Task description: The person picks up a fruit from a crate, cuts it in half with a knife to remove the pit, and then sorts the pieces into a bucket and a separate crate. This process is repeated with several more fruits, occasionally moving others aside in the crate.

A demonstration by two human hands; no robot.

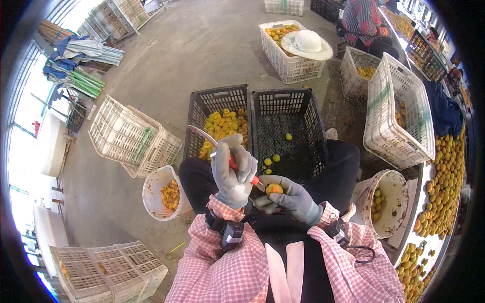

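Observation:
My left hand [233,174], in a grey glove, is closed around a red-handled knife [203,135]. A long curved metal part of it sticks up to the left, and a short metal tip at the other end points at the fruit. In my right hand [298,199], also gloved, is an orange apricot [274,189], pinched in the fingers close to that tip. Beyond my hands stand two black crates: the left crate [218,94] holds many apricot halves [225,125], the right crate [288,108] a few greenish-yellow fruits [272,160].
A white bucket [151,194] with orange pulpy pieces stands left; another bucket [399,202] with fruit stands right. Apricots [439,197] cover a table on the right. White crates [126,134] stand around, one [298,70] bearing a hat [307,44]. Another person [361,22] sits at upper right.

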